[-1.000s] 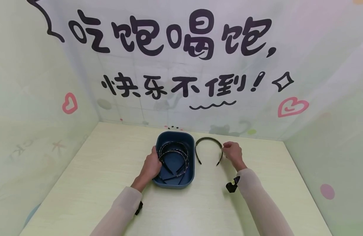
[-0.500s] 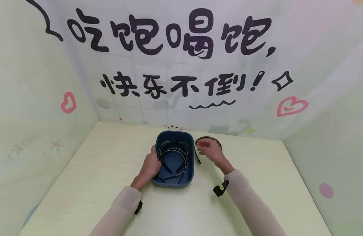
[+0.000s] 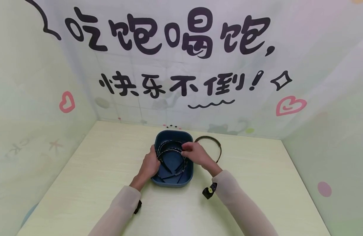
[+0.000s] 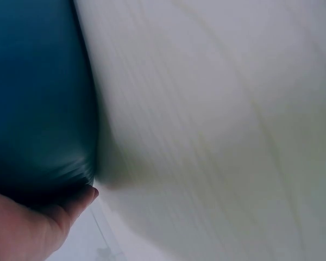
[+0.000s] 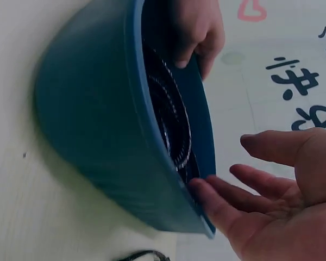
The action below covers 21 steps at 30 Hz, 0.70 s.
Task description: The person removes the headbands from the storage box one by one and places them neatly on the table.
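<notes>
A dark blue rectangular bin (image 3: 171, 185) stands on the table, with several thin dark patterned headbands (image 3: 185, 166) lying inside it. My left hand (image 3: 150, 163) grips the bin's left rim; in the right wrist view its thumb hooks over the inside. Over the right rim reaches my right hand (image 3: 198, 154), fingertips above the headbands. The right wrist view shows that hand (image 5: 277, 190) with fingers spread and nothing between them. A black zigzag headband (image 3: 209, 137) lies on the table to the right of the bin, partly hidden behind the right hand.
The pale wooden table (image 3: 252, 183) extends to both sides of the bin. A printed fabric backdrop (image 3: 181, 114) with large characters rises behind and along both sides. Black wrist devices (image 3: 210, 191) hang below both sleeves.
My right hand has left the zigzag headband's right side and travelled left over it to the bin's right rim. The left hand keeps its grip on the bin.
</notes>
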Motion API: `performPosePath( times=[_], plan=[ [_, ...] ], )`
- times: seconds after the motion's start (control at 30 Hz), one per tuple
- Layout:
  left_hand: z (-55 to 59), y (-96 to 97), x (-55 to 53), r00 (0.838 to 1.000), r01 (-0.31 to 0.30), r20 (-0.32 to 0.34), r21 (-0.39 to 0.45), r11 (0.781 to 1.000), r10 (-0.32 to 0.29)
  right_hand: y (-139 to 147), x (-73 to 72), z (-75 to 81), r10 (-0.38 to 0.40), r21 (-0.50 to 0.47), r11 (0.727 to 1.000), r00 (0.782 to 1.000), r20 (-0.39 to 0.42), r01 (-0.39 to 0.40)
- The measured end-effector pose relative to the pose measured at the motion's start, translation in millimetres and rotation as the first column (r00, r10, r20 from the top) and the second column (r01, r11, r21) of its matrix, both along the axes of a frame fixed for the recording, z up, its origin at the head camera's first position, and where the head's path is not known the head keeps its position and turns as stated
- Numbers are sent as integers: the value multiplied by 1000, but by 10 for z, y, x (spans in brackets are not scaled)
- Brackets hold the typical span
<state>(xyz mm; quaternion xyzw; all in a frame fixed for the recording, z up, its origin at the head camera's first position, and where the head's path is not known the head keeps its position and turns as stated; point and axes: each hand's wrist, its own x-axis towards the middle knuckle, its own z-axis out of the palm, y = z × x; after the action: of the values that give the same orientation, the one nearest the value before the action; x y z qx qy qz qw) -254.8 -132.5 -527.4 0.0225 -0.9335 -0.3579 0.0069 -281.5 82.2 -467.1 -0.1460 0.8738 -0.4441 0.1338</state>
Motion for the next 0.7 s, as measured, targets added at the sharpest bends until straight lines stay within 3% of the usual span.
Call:
performPosePath(
  times=[0.3,0.7],
  plan=[
    [-12,-6,-2,1000,5,0,-6,1000,-5,-232,101,-28,93,155,983,995,23,-95],
    [1,-12,0,1000,-2,-12,-5,1000,2,-199,116,-205,65,44,997,992,-111,-61]
  ],
)
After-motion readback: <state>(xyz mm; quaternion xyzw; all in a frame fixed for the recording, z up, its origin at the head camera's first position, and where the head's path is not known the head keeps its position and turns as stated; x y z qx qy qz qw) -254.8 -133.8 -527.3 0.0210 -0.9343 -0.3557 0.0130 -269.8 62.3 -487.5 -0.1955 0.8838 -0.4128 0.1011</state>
